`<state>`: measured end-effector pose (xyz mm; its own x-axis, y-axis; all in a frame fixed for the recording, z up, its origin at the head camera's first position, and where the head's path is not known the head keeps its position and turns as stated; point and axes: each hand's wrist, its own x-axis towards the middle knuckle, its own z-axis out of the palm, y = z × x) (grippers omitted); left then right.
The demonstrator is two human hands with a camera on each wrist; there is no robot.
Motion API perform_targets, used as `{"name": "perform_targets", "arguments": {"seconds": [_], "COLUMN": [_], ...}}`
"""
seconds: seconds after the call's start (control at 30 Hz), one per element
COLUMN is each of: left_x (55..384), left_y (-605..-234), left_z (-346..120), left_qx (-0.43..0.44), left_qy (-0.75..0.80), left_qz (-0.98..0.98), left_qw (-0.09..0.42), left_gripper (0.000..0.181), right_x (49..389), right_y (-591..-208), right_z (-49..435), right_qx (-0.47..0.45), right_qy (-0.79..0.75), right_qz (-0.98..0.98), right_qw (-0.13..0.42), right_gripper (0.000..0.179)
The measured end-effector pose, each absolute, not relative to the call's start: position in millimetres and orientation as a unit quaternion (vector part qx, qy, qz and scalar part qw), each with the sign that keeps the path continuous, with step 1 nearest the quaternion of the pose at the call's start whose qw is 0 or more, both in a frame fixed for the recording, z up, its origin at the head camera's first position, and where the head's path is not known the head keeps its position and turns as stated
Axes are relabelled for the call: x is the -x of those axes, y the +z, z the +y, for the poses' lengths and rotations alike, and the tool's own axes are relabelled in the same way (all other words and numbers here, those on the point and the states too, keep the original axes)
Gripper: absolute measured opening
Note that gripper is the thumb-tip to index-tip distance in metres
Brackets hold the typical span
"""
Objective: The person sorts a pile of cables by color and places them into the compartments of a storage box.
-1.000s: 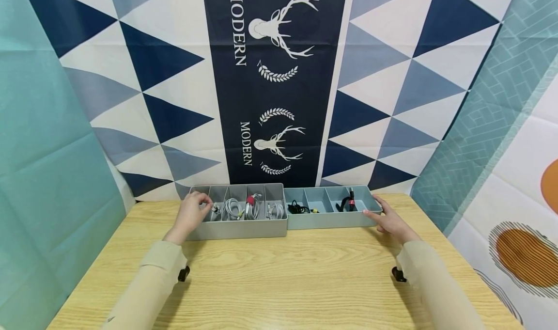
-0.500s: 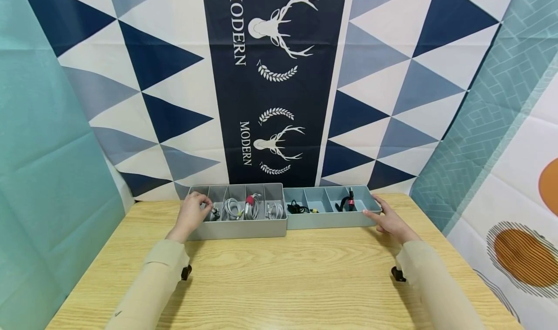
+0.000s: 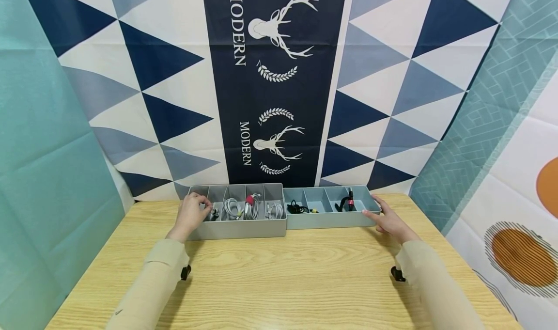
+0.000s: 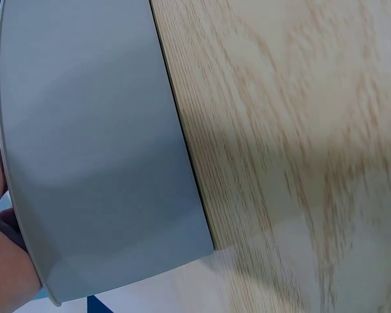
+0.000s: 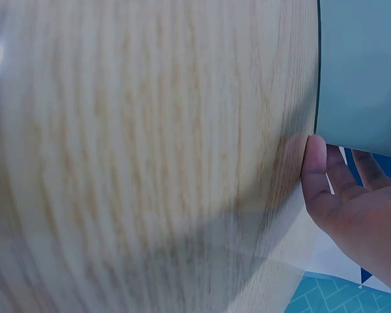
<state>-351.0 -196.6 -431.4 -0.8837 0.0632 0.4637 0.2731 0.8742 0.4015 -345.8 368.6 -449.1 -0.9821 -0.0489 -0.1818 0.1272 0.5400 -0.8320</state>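
My left hand (image 3: 190,216) reaches over the left end of a grey divided organizer box (image 3: 237,230). Its curled fingers dip into the leftmost compartment, thumb and forefinger close together. In the left wrist view, part of the hand (image 4: 6,267) shows behind the rim of the box wall (image 4: 104,156); I cannot tell what it holds. My right hand (image 3: 388,221) touches the right end of a light blue divided tray (image 3: 331,221), one finger along the front corner. In the right wrist view, the hand's (image 5: 365,208) extended fingers lie against the tray's end (image 5: 365,78).
The grey box holds a coiled white cable (image 3: 233,208), a cable bundle with a red tie (image 3: 251,207) and another pale cable (image 3: 275,211). In the blue tray lie a black cable (image 3: 298,207) and a black cable with a red band (image 3: 346,201). Patterned cloth (image 3: 270,92) hangs behind the wooden table (image 3: 279,281).
The left hand has shifted very slightly over the leftmost compartment, with the small item beside its thumb moving a little. The right hand has stayed at the tray's right end.
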Motion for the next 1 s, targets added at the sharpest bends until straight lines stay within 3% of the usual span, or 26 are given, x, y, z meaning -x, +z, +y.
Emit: {"name": "perform_targets", "arguments": {"seconds": [0.5,1.0], "left_x": [344,329], "left_y": [-426,-394], "left_z": [-200,-193], "left_qx": [0.100,0.137], "left_qy": [-0.240,-0.233], "left_qz": [-0.941,-0.936], "left_qw": [0.218,0.226], "left_gripper": [0.004,0.008], "right_x": [346,341], "right_y": [-451,-441], "right_z": [366,367], "right_qx": [-0.023,-0.012], "right_qy": [-0.478,-0.479], "right_qz": [0.874,0.872], "right_qw": [0.088,0.102], "right_gripper": [0.089,0.086]}}
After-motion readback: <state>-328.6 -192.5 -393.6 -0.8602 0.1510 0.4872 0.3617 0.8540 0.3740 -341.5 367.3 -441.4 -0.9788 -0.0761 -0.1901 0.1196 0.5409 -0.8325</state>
